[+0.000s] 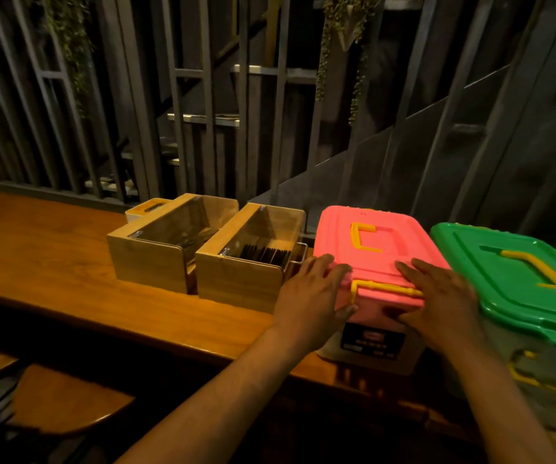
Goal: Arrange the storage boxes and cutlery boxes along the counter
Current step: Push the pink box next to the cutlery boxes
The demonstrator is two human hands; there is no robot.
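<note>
From where I stood, the pink-lidded storage box (375, 249) sat on the wooden counter (52, 249) at about four o'clock of the scene, near the counter's front edge. Both bare hands lay on its near end. The left hand (311, 289) was spread flat over the lid's near left corner, fingers pointing toward one o'clock, the thumb dropped down against the front wall of the box. The right hand (444, 296) was likewise spread, palm down on the near right corner, fingers aimed at eleven o'clock, its thumb pressing the front face. Between the two hands ran the yellow front latch (387, 289), untouched by either palm as far as I could see. A second yellow handle (365, 237) lay folded flat on the lid's top, beyond the fingertips.

Just beside the pink box, at three o'clock from it, stood the green-lidded storage box (517, 279), the two lids nearly touching; the right wrist passed close by its corner. At nine o'clock from the left hand stood two wooden cutlery boxes (236, 279) side by side, clear covers on top, the nearer one just beside the left hand's knuckles. Behind them peeked a small white container (142, 209).
</note>
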